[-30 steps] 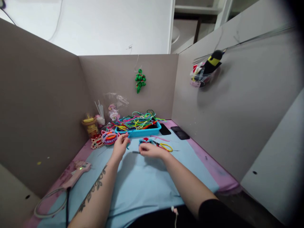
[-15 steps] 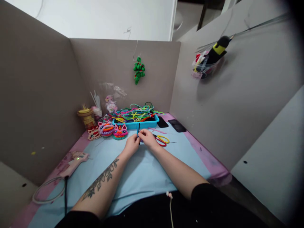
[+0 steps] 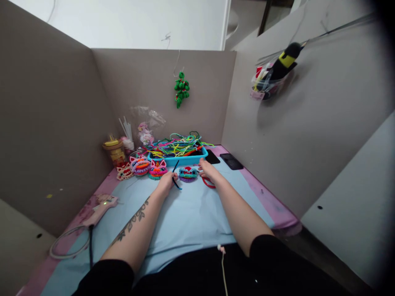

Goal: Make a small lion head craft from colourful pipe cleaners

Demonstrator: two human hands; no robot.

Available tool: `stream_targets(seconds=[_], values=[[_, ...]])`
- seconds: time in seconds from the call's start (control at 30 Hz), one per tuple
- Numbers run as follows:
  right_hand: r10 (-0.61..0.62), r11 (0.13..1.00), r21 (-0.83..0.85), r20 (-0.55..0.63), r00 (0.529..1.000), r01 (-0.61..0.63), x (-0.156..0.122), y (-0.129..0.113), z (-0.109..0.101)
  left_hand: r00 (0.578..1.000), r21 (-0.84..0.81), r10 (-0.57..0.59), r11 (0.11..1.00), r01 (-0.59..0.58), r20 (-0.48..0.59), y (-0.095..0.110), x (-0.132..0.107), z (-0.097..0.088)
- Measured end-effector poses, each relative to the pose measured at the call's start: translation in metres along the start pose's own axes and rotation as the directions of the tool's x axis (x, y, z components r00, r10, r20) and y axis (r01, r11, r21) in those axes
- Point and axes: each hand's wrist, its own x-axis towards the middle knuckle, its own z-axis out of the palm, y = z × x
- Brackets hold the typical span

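My left hand (image 3: 167,183) is closed around dark pipe cleaners (image 3: 175,165), black with a blue end below. Just right of it a teal and purple lion-head figure (image 3: 188,174) with a red patch rests on the blue cloth. My right hand (image 3: 208,169) hovers over the scissors (image 3: 209,183). Its fingers reach forward, apart, with nothing seen in them. Of the scissors only the red handle shows well; the hand hides the rest. Behind both hands stands a blue tray (image 3: 173,160) heaped with colourful pipe cleaners (image 3: 182,144).
Several fuzzy animal heads (image 3: 158,169) line the left back. A pink glue gun (image 3: 100,210) with its cable lies at left. Two dark phones (image 3: 231,161) sit at the right back. Grey partitions (image 3: 148,86) enclose the table; a green ornament (image 3: 182,89) hangs behind.
My hands have parted: the left moved left with the dark pipe cleaners, the right moved right over the scissors. The teal figure between them has come into view.
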Motion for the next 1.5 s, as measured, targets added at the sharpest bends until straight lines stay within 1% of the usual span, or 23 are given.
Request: stream_targets(seconds=[0.1,0.23,0.33,0.43,0.53,0.6,0.7,0.77,0.83,1.0,1.07,1.13,1.2,1.27,1.33,1.4,1.5], values=[[-0.047,0.999,-0.002,0.039,0.998,0.048,0.003,0.006,0.014,0.999,-0.023,-0.031,0.999,0.031,0.038,0.001,-0.002,0.002],[-0.127,0.991,-0.037,0.077,0.989,0.13,0.007,0.014,0.023,0.996,-0.041,-0.093,0.995,0.093,0.001,0.007,-0.008,-0.005],[-0.183,0.975,-0.115,0.075,0.98,0.191,0.009,0.016,0.022,0.991,0.024,-0.125,0.992,0.126,-0.038,0.013,-0.011,-0.013],[-0.262,0.936,-0.229,0.051,0.964,0.267,0.01,0.016,0.017,0.993,0.079,-0.075,0.993,0.082,-0.093,0.016,-0.009,-0.019],[-0.289,0.917,-0.274,0.045,0.956,0.29,0.007,0.014,0.012,0.994,0.109,-0.023,0.993,0.035,-0.104,0.017,-0.008,-0.021],[-0.279,0.914,-0.29,0.053,0.959,0.282,0.005,0.013,0.01,0.994,0.2,0.055,0.979,-0.036,-0.091,0.017,-0.008,-0.02],[-0.266,0.908,-0.312,0.082,0.96,0.279,0.002,0.011,0.009,0.976,0.37,0.211,0.912,-0.179,-0.047,0.015,-0.011,-0.018],[-0.271,0.904,-0.317,0.097,0.958,0.288,0.001,0.011,0.01,0.961,0.425,0.275,0.873,-0.24,-0.022,0.013,-0.01,-0.017],[-0.287,0.899,-0.311,0.114,0.951,0.308,0.002,0.012,0.01,0.949,0.45,0.316,0.847,-0.282,0.0,0.01,-0.008,-0.018],[-0.35,0.866,-0.327,0.144,0.926,0.378,0.004,0.016,0.013,0.937,0.447,0.347,0.835,-0.321,0.025,0.002,0.002,-0.019],[-0.37,0.847,-0.363,0.121,0.921,0.388,0.005,0.016,0.015,0.937,0.436,0.348,0.839,-0.325,0.031,0.0,0.004,-0.019],[-0.369,0.847,-0.372,0.102,0.924,0.38,0.006,0.017,0.018,0.936,0.43,0.35,0.84,-0.331,0.038,-0.002,0.006,-0.018],[-0.35,0.86,-0.345,0.136,0.927,0.375,0.007,0.018,0.02,0.934,0.427,0.352,0.838,-0.34,0.052,-0.004,0.007,-0.017],[-0.34,0.868,-0.308,0.202,0.918,0.389,0.008,0.019,0.022,0.934,0.424,0.352,0.838,-0.343,0.062,-0.004,0.007,-0.016],[-0.355,0.861,-0.3,0.225,0.907,0.411,0.008,0.019,0.024,0.935,0.423,0.35,0.84,-0.341,0.06,-0.002,0.006,-0.016],[-0.395,0.832,-0.335,0.202,0.896,0.442,0.006,0.017,0.025,0.935,0.433,0.352,0.836,-0.338,0.049,-0.001,0.005,-0.018],[-0.469,0.767,-0.405,0.177,0.865,0.499,0.004,0.014,0.025,0.926,0.467,0.375,0.812,-0.351,0.043,0.001,0.004,-0.02]])
